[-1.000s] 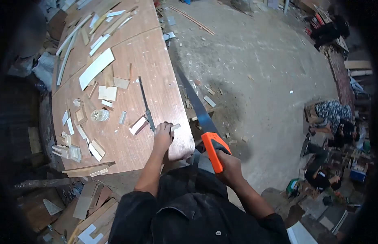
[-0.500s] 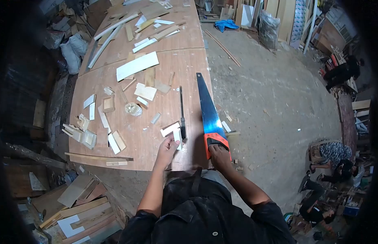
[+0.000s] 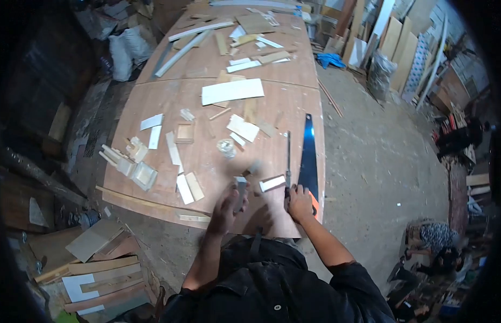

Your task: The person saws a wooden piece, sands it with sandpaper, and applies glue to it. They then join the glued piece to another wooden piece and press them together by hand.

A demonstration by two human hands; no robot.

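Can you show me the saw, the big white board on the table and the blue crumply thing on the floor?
Saw (image 3: 308,156): head view, middle of its blade.
Big white board (image 3: 232,92): head view, middle of its top.
Blue crumply thing (image 3: 330,60): head view, its middle.

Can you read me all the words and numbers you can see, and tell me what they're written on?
There are none that I can read.
The saw: no readable letters show on its blade.
The blue-and-white patterned sheet: its marks are too small and blurred to tell whether they are writing.
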